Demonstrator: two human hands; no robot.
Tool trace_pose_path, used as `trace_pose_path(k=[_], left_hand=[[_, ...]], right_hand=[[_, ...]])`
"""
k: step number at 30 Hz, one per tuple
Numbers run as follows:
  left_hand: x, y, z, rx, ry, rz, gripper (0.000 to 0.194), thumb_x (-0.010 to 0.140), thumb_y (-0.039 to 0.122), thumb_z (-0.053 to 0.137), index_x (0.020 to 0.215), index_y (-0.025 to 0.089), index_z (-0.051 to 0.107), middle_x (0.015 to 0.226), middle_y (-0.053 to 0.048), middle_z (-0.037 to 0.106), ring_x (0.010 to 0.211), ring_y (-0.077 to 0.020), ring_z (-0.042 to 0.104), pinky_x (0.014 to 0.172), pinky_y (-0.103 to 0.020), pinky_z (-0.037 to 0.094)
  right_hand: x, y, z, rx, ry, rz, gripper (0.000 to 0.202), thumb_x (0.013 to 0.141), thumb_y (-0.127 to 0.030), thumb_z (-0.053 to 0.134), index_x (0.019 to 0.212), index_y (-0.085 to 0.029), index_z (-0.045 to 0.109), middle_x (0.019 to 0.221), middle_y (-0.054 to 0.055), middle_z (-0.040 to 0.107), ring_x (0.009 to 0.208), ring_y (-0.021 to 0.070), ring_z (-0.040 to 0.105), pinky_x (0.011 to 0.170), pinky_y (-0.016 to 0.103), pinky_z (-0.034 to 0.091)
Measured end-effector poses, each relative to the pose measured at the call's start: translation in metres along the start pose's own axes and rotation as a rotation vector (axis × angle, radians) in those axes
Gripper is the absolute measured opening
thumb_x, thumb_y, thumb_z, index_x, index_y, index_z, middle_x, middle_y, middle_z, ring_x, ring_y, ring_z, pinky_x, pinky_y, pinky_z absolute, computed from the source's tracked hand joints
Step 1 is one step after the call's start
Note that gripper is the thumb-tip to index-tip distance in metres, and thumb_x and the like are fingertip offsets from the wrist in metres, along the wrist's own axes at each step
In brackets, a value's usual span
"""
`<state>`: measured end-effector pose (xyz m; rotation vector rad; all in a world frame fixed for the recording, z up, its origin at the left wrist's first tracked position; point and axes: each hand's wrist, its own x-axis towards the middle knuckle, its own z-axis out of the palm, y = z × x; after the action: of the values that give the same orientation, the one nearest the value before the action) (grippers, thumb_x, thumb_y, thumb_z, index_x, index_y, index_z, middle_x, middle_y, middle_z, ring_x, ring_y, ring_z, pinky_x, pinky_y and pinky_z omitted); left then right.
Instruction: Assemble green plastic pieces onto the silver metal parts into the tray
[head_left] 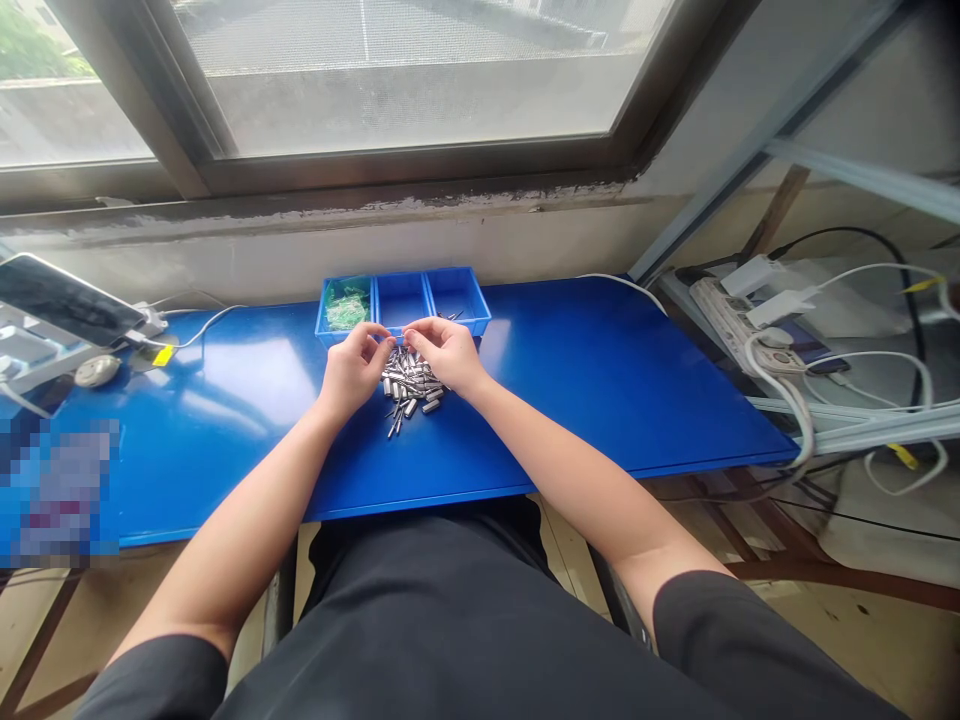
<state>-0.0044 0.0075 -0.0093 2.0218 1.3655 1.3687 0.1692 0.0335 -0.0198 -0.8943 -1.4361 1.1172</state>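
Note:
My left hand (356, 368) and my right hand (448, 355) face each other above a heap of small metal parts (411, 380) on the blue table. Thumb and fingers are pinched together on both hands. Whatever lies between the fingertips is too small to make out. The heap mixes short silvery cylinders and thin dark pins. Just behind my hands stands a blue three-compartment bin (401, 300). Its left compartment holds green-tinted clear pieces (348, 303), and a few dark pins (450, 316) lie in the right one.
A phone or tablet (67, 300) leans on a stand at the left, with a white cable (206, 325) beside it. At the right, a power strip (742, 320) with plugs and cables sits by a metal frame (847, 430). A window (420, 90) rises behind the blue table (570, 400).

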Motion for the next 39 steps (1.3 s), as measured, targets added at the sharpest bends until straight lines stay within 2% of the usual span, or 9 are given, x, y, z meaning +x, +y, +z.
trace_pose_path(k=[13, 21, 28, 30, 34, 39], left_hand=[[-0.0001, -0.0050, 0.0007, 0.021, -0.013, -0.003, 0.013, 0.095, 0.033, 0.061, 0.095, 0.021, 0.064, 0.059, 0.005, 0.056, 0.053, -0.0107, 0.054, 0.057, -0.025, 0.040], [-0.0003, -0.0053, -0.0014, 0.036, -0.036, -0.030, 0.034, 0.100, 0.046, 0.052, 0.080, 0.020, 0.059, 0.057, 0.002, 0.059, 0.051, -0.0117, 0.054, 0.056, -0.026, 0.041], [0.0003, -0.0042, -0.0022, 0.041, -0.030, -0.026, 0.041, 0.101, 0.049, 0.048, 0.075, 0.020, 0.059, 0.055, 0.002, 0.060, 0.050, -0.0111, 0.055, 0.055, -0.025, 0.041], [0.0001, -0.0031, -0.0020, 0.035, -0.023, -0.027, 0.037, 0.101, 0.047, 0.050, 0.079, 0.020, 0.061, 0.056, 0.002, 0.060, 0.051, -0.0112, 0.055, 0.055, -0.025, 0.041], [-0.0007, 0.0011, -0.0013, 0.034, -0.026, -0.019, 0.018, 0.095, 0.037, 0.061, 0.102, 0.020, 0.065, 0.060, 0.005, 0.059, 0.052, -0.0106, 0.053, 0.058, -0.025, 0.042], [-0.0013, 0.0020, -0.0002, 0.018, -0.043, -0.021, 0.009, 0.093, 0.030, 0.063, 0.095, 0.021, 0.063, 0.061, 0.005, 0.059, 0.053, -0.0103, 0.053, 0.059, -0.025, 0.043]], right_hand=[[-0.0001, -0.0021, 0.0003, 0.041, 0.011, -0.002, 0.045, 0.076, -0.062, 0.076, 0.088, -0.018, 0.072, 0.080, 0.005, 0.074, 0.075, 0.0174, 0.068, 0.072, 0.033, 0.055], [-0.0006, -0.0018, 0.0012, 0.039, 0.005, 0.005, 0.042, 0.076, -0.058, 0.077, 0.087, -0.018, 0.073, 0.082, 0.006, 0.075, 0.078, 0.0185, 0.069, 0.073, 0.033, 0.056], [-0.0008, -0.0003, 0.0012, 0.026, -0.011, 0.001, 0.042, 0.077, -0.058, 0.077, 0.089, -0.018, 0.072, 0.082, 0.006, 0.074, 0.077, 0.0188, 0.069, 0.073, 0.034, 0.056], [-0.0004, 0.0002, 0.0011, 0.031, -0.008, 0.005, 0.042, 0.077, -0.058, 0.076, 0.088, -0.018, 0.072, 0.081, 0.006, 0.073, 0.077, 0.0188, 0.069, 0.072, 0.034, 0.056], [0.0001, 0.0000, 0.0010, 0.050, 0.009, 0.020, 0.040, 0.076, -0.057, 0.077, 0.087, -0.019, 0.072, 0.078, 0.005, 0.072, 0.075, 0.0181, 0.067, 0.072, 0.034, 0.056], [-0.0002, -0.0015, 0.0009, 0.068, 0.015, 0.029, 0.040, 0.075, -0.056, 0.078, 0.086, -0.019, 0.072, 0.079, 0.005, 0.073, 0.075, 0.0177, 0.067, 0.074, 0.034, 0.056]])
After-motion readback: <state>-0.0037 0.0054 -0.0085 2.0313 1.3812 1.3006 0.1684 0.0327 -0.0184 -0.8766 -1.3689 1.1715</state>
